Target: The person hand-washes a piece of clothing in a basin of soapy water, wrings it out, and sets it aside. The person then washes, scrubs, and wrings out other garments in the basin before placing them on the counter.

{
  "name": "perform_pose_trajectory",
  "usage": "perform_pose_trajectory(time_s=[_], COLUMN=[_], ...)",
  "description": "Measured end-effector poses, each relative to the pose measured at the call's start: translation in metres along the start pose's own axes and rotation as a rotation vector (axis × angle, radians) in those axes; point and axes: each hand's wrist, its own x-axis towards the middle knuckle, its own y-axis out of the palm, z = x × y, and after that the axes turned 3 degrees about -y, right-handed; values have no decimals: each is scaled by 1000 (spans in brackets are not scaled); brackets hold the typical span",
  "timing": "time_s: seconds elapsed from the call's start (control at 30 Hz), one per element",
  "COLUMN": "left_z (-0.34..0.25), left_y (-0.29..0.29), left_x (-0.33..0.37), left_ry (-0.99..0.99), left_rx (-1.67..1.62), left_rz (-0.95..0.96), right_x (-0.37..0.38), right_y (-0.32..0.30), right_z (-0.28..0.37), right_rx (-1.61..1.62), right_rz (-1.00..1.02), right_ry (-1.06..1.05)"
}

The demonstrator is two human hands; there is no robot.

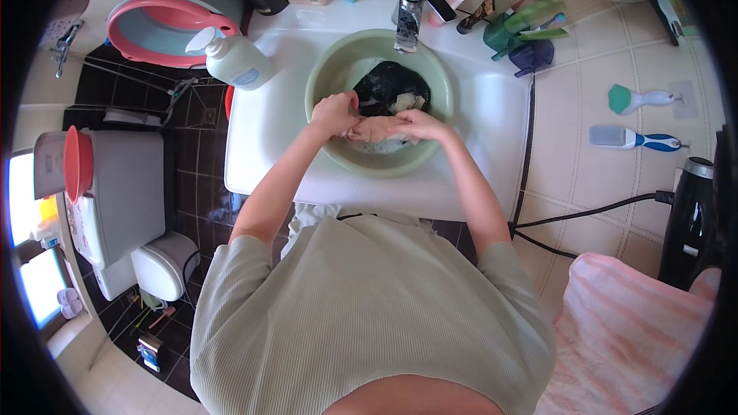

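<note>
Where the two hands meet over the near half of the basin, one beige cloth, bunched into a narrow strip; long axis left to right, roughly parallel to the sink's near edge, one end toward each hand. No distinct front or tip can be told.

Left hand: mostly closed, fingers curled, holding the cloth's left end. Right hand: partly closed, thumb and fingers pinching the cloth's right portion. The exact placing of the fingertips is hidden in the folds.

Basin: round, pale green, standing in the white sink; suds in the bottom, visible beside the cloth. Contents beyond the hands: one black cloth, crumpled, wet-looking; one pale bunched fabric, lying against its near right side.

Faucet: chrome, at the sink's back, its lower end at the basin's far rim. Pump bottle: white, at the sink's far left corner, tilted in view, nozzle pointing left.
</note>
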Motion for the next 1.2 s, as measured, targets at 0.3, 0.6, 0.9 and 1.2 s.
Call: perform_pose_trajectory(time_s=[0.3,0.6,0.9,1.2], left_z=[-10,-11,-29,-47], left_y=[63,77,43,64], left_x=[14,23,37,34], left_ry=[234,-34,-334,-157], left_rx=[577,450,-1558,-934], left_rz=[469,311,573,-131], right_x=[4,31,4,27], right_y=[54,54,19,33], right_z=[-4,-12,-7,46], right_rx=[-474,-810,816,375], right_rz=[-228,-364,-588,-1184], right_ry=[-132,68,-240,-381])
